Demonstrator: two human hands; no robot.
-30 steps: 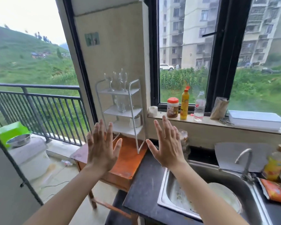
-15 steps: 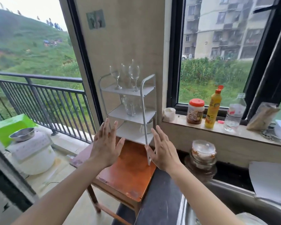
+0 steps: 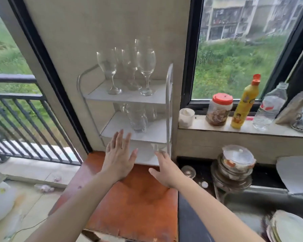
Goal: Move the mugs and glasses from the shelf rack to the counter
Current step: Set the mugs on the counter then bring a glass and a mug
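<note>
A white three-tier shelf rack (image 3: 168, 102) stands on an orange wooden table (image 3: 136, 198) against the wall. Several clear wine glasses (image 3: 146, 67) stand on its top tier. Clear glass mugs (image 3: 137, 117) sit on the middle tier. A white mug (image 3: 156, 147) on the bottom tier is mostly hidden. My left hand (image 3: 119, 156) is open, fingers spread, in front of the middle and bottom tiers. My right hand (image 3: 164, 167) is open, its fingertips at the rack's right front post by the bottom tier. Neither hand holds anything.
The dark counter (image 3: 189, 215) runs to the right of the table, with a sink (image 3: 248, 203), stacked lidded bowls (image 3: 234, 168) and plates (image 3: 290, 227). On the window sill stand a white cup (image 3: 186, 117), a jar (image 3: 219, 110), a yellow bottle (image 3: 244, 103) and a water bottle (image 3: 269, 109).
The view has closed in on the rack and tilted down. Both open hands have moved forward to the lower tiers; the right fingertips now reach the rack's front post.
</note>
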